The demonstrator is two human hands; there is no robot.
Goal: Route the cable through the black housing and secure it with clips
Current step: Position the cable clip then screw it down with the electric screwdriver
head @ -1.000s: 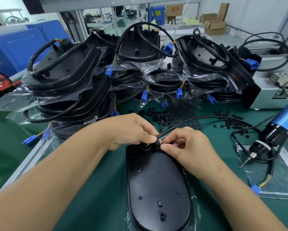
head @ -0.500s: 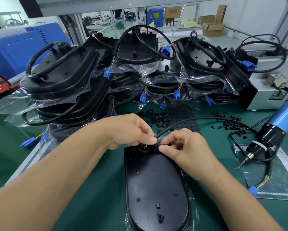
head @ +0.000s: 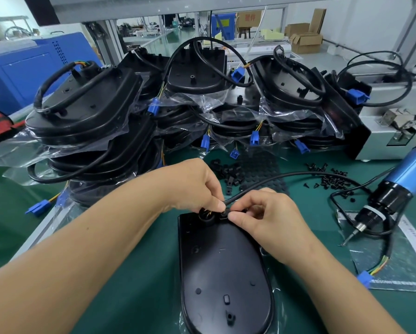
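Here both hands meet at the far end of the black housing (head: 223,268), which lies flat on the green mat (head: 134,273) in a clear plastic bag. L hand (head: 190,186) pinches the cable (head: 284,175) betw. thumb & fingertips, right by the round port. R hand (head: 272,218) is pinched shut on a small black part at the housing edge, prob. a clip; too hidden to tell. Cable runs off right past loose screws (head: 332,179) toward the blue screwdriver (head: 399,186). Bagged housings (head: 86,112) stacked behind. Carton (head: 250,18) print unreadable.
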